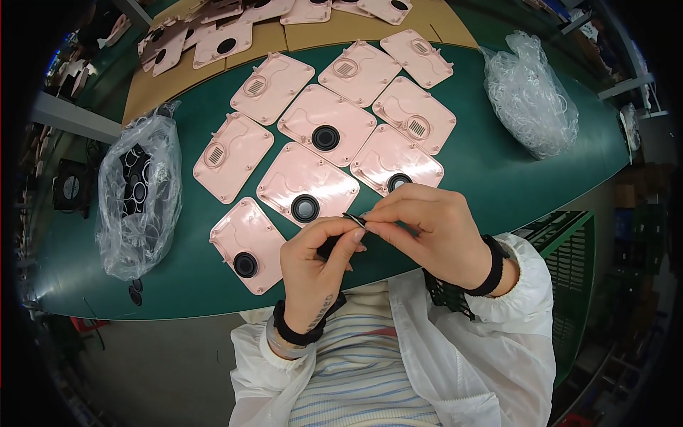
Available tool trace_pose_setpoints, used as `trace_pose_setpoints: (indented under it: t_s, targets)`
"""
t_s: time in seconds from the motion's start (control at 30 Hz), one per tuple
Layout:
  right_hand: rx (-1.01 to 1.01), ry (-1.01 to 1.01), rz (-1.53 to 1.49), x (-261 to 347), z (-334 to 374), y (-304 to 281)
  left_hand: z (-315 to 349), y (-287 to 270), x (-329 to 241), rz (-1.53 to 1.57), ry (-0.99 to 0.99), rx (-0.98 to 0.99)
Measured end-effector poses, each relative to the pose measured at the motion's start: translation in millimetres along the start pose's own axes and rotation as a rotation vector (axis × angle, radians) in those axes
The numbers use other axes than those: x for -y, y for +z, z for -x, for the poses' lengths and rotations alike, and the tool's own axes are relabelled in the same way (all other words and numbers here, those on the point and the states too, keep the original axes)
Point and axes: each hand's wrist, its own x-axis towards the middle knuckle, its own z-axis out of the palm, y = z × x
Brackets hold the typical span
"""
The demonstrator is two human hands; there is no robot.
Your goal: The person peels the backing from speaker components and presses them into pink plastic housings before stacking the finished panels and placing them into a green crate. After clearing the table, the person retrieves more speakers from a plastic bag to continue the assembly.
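My left hand [316, 260] and my right hand [434, 231] meet above the table's near edge. Thumb and fingers of both pinch a small black part [355, 220] with a pale edge; it is seen nearly edge-on, so its full shape is hidden. Beyond my hands lie several pink plastic panels [284, 174]. Some carry a black ringed disc [305, 208], among them the panel [231, 228] beside my left hand. Others show a bare round slotted vent [214, 154]. My right hand partly covers the lower edge of one panel with a disc [400, 181].
On the left of the green table [213, 299] stands a clear bag of black discs [139, 192]. Another clear bag of thin pale rings [530, 99] is at the right. More pink panels [231, 39] are piled on cardboard [299, 35] at the back. A green crate [569, 285] stands right of me.
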Motion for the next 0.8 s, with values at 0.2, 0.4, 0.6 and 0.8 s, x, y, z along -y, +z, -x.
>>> trace_pose_setpoints:
  t_s: [0.2, 0.4, 0.6, 0.8]
  targets:
    - [0.012, 0.007, 0.008, -0.5, 0.4, 0.9, -0.6, -2.2, 1.9, -0.032, 0.015, 0.011]
    - [-0.013, -0.031, 0.052, 0.9, 1.4, 2.7, -2.9, -3.5, 5.8, -0.075, 0.079, 0.018]
    - [-0.025, -0.027, 0.113, 4.7, 4.2, 7.6, -5.1, -4.4, 11.3, -0.050, 0.093, 0.005]
    - [-0.005, -0.015, 0.115, 3.2, 3.4, 6.6, -7.4, -8.2, 2.5, 0.121, -0.196, 0.023]
